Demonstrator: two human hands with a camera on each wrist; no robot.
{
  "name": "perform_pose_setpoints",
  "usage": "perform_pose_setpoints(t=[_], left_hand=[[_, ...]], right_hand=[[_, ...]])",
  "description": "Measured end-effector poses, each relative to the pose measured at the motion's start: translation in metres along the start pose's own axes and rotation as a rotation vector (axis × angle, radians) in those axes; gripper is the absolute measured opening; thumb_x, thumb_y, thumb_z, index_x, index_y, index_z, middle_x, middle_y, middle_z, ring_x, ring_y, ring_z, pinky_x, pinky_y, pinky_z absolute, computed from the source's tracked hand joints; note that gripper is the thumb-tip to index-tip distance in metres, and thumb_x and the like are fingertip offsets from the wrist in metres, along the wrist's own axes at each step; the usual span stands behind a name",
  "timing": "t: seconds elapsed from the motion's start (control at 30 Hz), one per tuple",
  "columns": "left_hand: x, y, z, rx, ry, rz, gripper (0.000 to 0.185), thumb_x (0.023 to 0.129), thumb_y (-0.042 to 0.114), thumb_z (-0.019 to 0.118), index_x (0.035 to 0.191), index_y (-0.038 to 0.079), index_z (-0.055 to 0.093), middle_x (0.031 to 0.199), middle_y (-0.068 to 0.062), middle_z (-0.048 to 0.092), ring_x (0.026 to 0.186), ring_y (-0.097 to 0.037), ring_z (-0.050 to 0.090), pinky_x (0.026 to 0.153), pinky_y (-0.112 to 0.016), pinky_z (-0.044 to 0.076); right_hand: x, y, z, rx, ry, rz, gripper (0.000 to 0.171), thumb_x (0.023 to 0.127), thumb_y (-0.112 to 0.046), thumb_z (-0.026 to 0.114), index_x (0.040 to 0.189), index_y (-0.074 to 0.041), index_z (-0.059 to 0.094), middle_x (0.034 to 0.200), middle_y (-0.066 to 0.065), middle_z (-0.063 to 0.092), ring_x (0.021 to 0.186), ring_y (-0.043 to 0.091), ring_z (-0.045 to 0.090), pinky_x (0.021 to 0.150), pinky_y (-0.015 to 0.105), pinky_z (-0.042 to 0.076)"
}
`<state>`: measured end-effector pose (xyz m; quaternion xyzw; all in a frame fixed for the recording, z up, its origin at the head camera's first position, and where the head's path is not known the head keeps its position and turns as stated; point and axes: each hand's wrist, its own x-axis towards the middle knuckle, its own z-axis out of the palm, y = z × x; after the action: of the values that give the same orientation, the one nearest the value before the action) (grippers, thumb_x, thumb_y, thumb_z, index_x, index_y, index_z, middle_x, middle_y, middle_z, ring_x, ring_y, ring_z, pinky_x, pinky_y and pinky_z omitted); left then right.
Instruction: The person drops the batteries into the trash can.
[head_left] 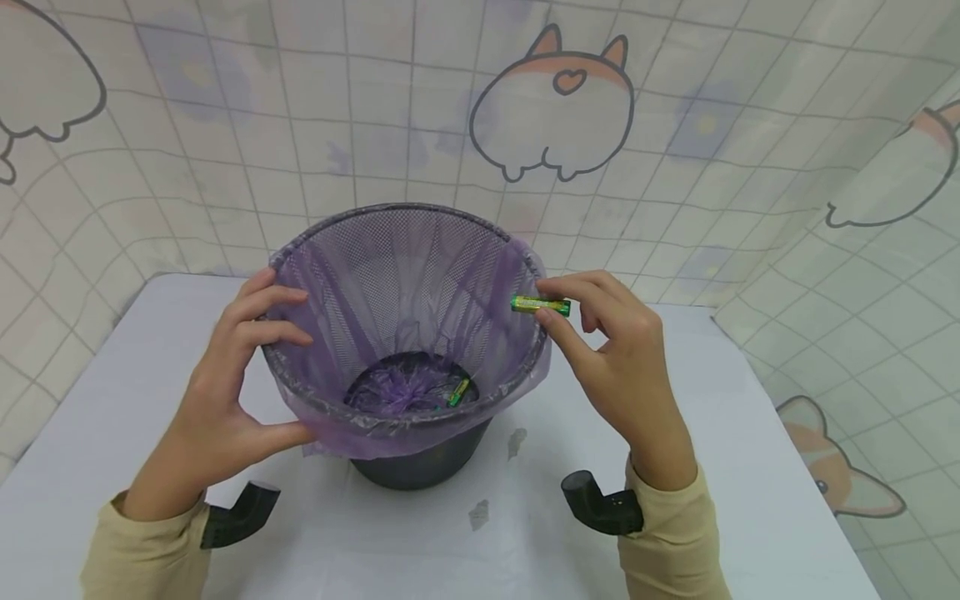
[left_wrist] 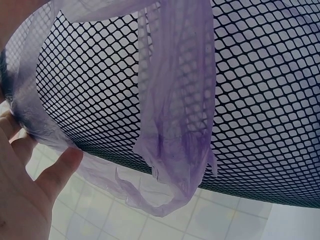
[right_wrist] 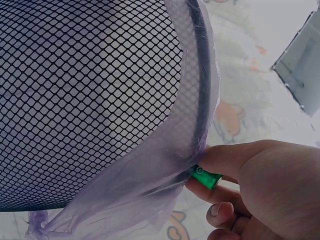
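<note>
A black mesh wastebasket (head_left: 416, 467) stands on the table, lined with a thin purple bin bag (head_left: 330, 275) folded over its rim. My left hand (head_left: 228, 379) holds the rim at the left, fingers over the inside and thumb outside against the bag. At the right rim, my right hand (head_left: 622, 358) pinches a green and yellow battery (head_left: 541, 305) between thumb and fingers. Its green end (right_wrist: 206, 177) shows beside the bag in the right wrist view. Another battery (head_left: 458, 392) lies on the bag at the bottom, with a small green bit beside it, mostly hidden by the front rim.
The white tabletop (head_left: 600, 558) bears two small grey marks in front of the basket. Behind and at both sides hangs a checked cloth (head_left: 420, 100) with cartoon animal prints. A black wrist mount (head_left: 603, 504) sticks out from each sleeve.
</note>
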<state>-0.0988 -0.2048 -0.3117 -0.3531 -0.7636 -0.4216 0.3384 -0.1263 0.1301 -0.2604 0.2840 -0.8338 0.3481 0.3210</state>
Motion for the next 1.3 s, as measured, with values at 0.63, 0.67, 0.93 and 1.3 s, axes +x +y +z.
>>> perform_pose_setpoints(t=[0.63, 0.67, 0.93, 1.3], left_hand=[[0.001, 0.0, -0.001, -0.011, -0.003, -0.008, 0.076, 0.073, 0.058, 0.075, 0.101, -0.009, 0.055, 0.133, -0.022, 0.05, 0.143, -0.042, 0.026, 0.125, -0.042, 0.02], [0.001, 0.0, -0.001, -0.01, -0.005, -0.009, 0.076, 0.073, 0.058, 0.075, 0.101, -0.009, 0.055, 0.133, -0.022, 0.05, 0.143, -0.042, 0.026, 0.125, -0.042, 0.02], [0.002, 0.001, -0.002, -0.024, -0.014, 0.014, 0.077, 0.075, 0.057, 0.074, 0.104, -0.011, 0.056, 0.136, -0.021, 0.049, 0.143, -0.043, 0.026, 0.125, -0.041, 0.02], [0.006, 0.018, -0.008, -0.095, -0.03, 0.028, 0.093, 0.07, 0.056, 0.077, 0.124, -0.015, 0.051, 0.152, -0.025, 0.034, 0.149, -0.039, 0.016, 0.126, -0.041, 0.014]], right_hand=[[-0.001, 0.0, 0.001, 0.012, 0.008, 0.004, 0.023, 0.083, -0.003, 0.072, 0.106, -0.006, 0.072, 0.093, 0.006, 0.068, 0.068, 0.012, 0.039, 0.056, 0.02, 0.026], [-0.001, 0.0, 0.0, 0.013, 0.009, 0.006, 0.023, 0.083, -0.002, 0.072, 0.106, -0.005, 0.072, 0.094, 0.006, 0.068, 0.068, 0.012, 0.04, 0.056, 0.021, 0.027], [-0.01, 0.003, -0.002, -0.007, 0.021, 0.034, 0.023, 0.083, -0.003, 0.071, 0.107, -0.005, 0.071, 0.099, 0.008, 0.069, 0.073, 0.012, 0.047, 0.058, 0.023, 0.036], [-0.023, 0.011, -0.006, -0.035, 0.013, 0.061, 0.027, 0.084, -0.004, 0.071, 0.11, -0.007, 0.071, 0.106, 0.006, 0.069, 0.079, 0.015, 0.056, 0.065, 0.017, 0.04]])
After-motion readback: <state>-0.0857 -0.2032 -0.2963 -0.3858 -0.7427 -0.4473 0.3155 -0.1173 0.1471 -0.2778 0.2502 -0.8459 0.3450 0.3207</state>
